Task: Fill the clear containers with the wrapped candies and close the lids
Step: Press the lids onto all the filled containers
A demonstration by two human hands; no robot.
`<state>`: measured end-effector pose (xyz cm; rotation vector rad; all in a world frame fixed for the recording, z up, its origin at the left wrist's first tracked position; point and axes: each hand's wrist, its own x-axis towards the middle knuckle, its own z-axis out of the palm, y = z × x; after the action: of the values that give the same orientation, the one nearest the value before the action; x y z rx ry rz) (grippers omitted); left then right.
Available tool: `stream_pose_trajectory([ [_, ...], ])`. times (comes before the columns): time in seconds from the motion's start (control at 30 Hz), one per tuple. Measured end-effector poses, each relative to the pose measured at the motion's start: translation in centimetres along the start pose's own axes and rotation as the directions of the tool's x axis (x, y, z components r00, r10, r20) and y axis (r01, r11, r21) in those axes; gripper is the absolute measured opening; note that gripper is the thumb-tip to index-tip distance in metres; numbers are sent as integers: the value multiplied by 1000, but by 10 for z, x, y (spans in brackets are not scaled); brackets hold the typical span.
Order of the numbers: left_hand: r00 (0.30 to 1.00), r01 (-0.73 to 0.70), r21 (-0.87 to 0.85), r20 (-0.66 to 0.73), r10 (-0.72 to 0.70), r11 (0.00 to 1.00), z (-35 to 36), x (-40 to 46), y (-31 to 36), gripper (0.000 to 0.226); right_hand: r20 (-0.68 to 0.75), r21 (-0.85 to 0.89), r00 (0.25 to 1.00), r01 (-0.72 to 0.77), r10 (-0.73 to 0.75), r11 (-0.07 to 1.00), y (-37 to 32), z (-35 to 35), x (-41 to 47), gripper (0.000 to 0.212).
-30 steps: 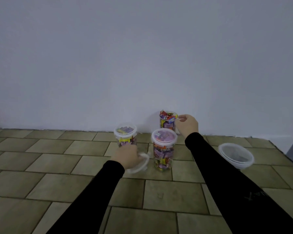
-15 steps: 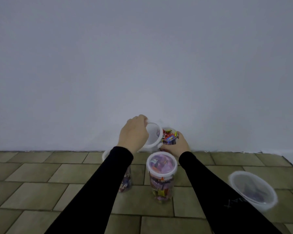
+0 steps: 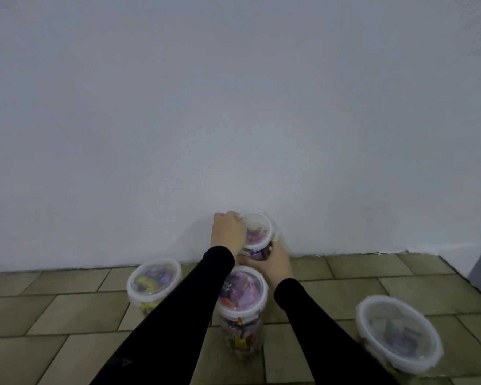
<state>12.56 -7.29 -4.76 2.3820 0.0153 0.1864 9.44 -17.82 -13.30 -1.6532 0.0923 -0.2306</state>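
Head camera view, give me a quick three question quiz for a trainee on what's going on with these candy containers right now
1. True or false: the left hand is at the lid on top of the far container by the wall.
2. Which hand grips that far container's body? A) left B) right C) neither
3. Fill in: the wide container at the right has its lid ____.

Key
1. True; the lid sits on the container's mouth, though whether it is snapped shut cannot be told.
2. B, the right hand wraps round its side.
3. On. The near tall container and the left container are lidded too.
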Motion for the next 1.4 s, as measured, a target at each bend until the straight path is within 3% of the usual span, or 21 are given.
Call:
stream_pose_trajectory([
  [0.3,997,-12,210,80,-5,978,13,10,5,23,-40,-4,999,21,-21,1000,4,-3,-2,75],
  [0.5,1000,-17,219,-11,20,976,11,7,9,32,-29,-3,999,33,-33,999,0,-5,0,72],
  [0.6,975,-199,306,-33,220,931,6,3,15,37,-26,2,999,27,-27,1000,3,-7,-2,78],
  [0.67,920,-393,372,154,361,841,4,-1,25,44,-10,-8,1000,14,-14,1000,2,-9,-2,74],
  [0.77,850,-479,454,454,267,751,10,-6,27,54,6,4,1000,16,-16,1000,0,-11,-2,62],
  [0.83,828,-441,438,536,166,783,14,-7,20,54,14,18,999,29,-29,999,1,-10,-1,59],
  [0.93,834,-397,416,536,132,818,16,-9,17,52,16,35,999,39,-40,999,-1,-9,0,61],
  [1.2,832,-485,500,517,201,718,6,-7,17,51,53,-54,997,65,-62,996,-8,-10,-7,58],
  [1.4,837,-418,389,517,181,821,3,-6,14,48,82,-90,996,37,-29,995,-13,-13,-16,58],
])
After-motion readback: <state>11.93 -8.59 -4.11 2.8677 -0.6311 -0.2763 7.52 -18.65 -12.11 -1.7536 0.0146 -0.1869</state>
